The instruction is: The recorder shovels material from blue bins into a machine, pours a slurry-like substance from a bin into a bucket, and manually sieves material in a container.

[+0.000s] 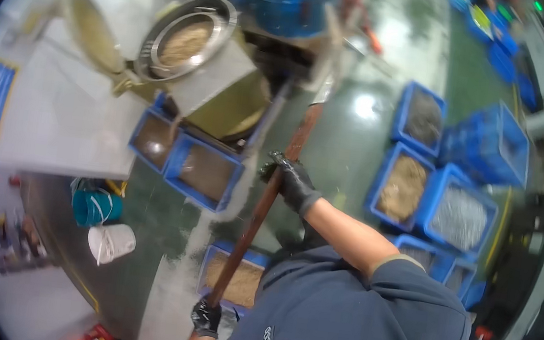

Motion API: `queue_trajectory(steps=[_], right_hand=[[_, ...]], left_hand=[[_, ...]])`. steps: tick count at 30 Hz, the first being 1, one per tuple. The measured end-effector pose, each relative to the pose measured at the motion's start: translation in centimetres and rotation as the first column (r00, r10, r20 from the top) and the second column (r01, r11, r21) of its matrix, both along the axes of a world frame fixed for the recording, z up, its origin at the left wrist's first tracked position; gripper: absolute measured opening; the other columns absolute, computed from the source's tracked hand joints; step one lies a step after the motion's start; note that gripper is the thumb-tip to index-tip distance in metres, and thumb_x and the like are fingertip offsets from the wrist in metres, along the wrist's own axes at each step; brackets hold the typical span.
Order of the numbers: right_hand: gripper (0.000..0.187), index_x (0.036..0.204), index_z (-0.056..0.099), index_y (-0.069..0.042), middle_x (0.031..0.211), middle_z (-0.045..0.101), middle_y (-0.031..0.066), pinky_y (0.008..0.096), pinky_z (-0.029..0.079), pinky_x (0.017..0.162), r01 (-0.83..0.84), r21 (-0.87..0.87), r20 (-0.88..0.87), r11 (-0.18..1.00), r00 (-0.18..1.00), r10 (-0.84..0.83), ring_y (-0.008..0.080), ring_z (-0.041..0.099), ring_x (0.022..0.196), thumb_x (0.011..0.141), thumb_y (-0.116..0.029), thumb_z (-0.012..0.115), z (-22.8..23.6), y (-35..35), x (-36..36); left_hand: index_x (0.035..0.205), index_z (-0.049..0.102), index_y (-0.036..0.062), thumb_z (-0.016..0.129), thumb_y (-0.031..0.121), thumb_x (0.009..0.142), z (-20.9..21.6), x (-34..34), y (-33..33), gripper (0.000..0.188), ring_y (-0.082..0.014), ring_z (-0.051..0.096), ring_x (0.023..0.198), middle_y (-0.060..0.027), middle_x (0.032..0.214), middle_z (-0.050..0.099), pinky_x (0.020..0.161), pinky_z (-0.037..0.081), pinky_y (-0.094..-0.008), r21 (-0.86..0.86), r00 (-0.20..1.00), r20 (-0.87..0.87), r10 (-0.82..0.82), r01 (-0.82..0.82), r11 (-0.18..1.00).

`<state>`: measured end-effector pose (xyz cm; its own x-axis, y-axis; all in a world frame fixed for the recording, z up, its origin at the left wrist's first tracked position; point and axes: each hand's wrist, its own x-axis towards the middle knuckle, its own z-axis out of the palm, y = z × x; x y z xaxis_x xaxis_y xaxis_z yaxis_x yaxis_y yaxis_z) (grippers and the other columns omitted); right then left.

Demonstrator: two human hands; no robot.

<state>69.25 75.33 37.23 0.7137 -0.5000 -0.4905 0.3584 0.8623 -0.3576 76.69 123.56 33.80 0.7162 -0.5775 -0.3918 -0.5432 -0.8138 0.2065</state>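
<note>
Both my hands wear black gloves and are closed around the long wooden handle of a shovel [254, 225], which slants up and away across the middle of the view. My left hand [205, 317] grips it low, near its end. Farther up the shaft sits my right hand [292, 185], wrapped around it. The metal socket shows beyond the wood, but the blade is blurred at the far end. Below the handle, close to my left hand, stands a blue bin of brown grainy material [235, 275]. A round machine bowl [187, 43] holds similar tan material at the upper left.
Two blue bins [200, 173] stand at the machine's foot. An open round lid [89, 25] tilts beside the bowl. Several filled blue bins [400, 189] and stacked crates [482, 145] line the right. A white bucket [111, 243] and a teal bucket [96, 207] stand left.
</note>
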Motion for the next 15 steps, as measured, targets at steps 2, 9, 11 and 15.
queue_trajectory(steps=[2,9,11,15], right_hand=[[0.015,0.101,0.053,-0.006,0.084,0.062,0.0135,0.04,0.056,0.073,0.321,-0.033,-0.332,0.946,0.89,-0.314,0.0284,0.065,0.076,0.092,-0.016,0.059,-4.2,0.9,-3.8],[0.024,0.105,0.05,-0.005,0.084,0.061,0.0164,0.0479,0.056,0.073,0.714,0.301,-0.465,0.632,0.688,-0.556,0.0333,0.064,0.074,0.089,-0.019,0.061,-12.5,3.9,-17.4],[0.024,0.104,0.051,-0.005,0.086,0.061,0.0154,0.048,0.056,0.075,0.727,0.363,-0.488,0.583,0.681,-0.546,0.0326,0.064,0.077,0.088,-0.021,0.061,-13.4,4.1,-20.3],[0.026,0.105,0.054,-0.01,0.094,0.063,0.0112,0.0461,0.055,0.08,0.803,0.493,-0.533,0.336,0.584,-0.613,0.0274,0.064,0.085,0.087,-0.027,0.062,-18.8,2.0,-27.8]], left_hand=[[0.09,0.068,0.0166,0.059,0.026,0.082,4.2,2.7,-3.0,0.016,-0.0342,0.066,0.07,-0.0132,0.075,0.067,0.064,0.052,-0.0424,-0.025,0.97,0.157,-0.188,0.194,0.981],[0.103,0.064,0.0129,0.063,0.019,0.074,19.5,3.6,-19.5,0.029,-0.0296,0.062,0.07,-0.0089,0.079,0.063,0.065,0.05,-0.0464,0.417,0.418,0.453,-0.787,0.681,0.602],[0.105,0.064,0.0132,0.063,0.018,0.073,20.6,1.8,-23.9,0.033,-0.0282,0.06,0.069,-0.0081,0.078,0.062,0.064,0.048,-0.0436,0.475,0.199,0.509,-0.838,0.747,0.466],[0.108,0.063,0.0133,0.064,0.02,0.073,24.8,-8.5,-37.7,0.036,-0.0237,0.058,0.071,-0.0045,0.077,0.059,0.065,0.047,-0.0411,0.54,-0.126,0.496,-0.859,0.819,0.192]])
